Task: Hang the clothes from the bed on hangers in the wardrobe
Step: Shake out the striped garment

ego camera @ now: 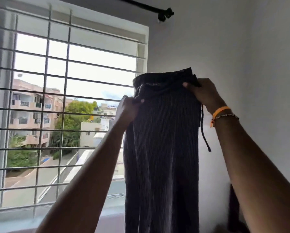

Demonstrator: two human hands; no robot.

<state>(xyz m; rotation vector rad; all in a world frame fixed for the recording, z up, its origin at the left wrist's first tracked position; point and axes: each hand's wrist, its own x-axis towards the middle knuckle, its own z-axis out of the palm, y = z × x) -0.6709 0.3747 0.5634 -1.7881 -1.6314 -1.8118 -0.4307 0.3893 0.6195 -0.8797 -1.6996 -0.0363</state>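
Observation:
A pair of dark striped trousers hangs straight down in front of me, held up high by the waistband. My left hand grips the waistband's left corner. My right hand, with orange and beaded bracelets on the wrist, grips the right corner a little higher. A dark drawstring dangles below my right hand. No hanger, bed or wardrobe is in view.
A large window with a metal grille fills the left side. A black curtain rod runs above it. A plain white wall stands on the right. Something dark sits low at the right behind my forearm.

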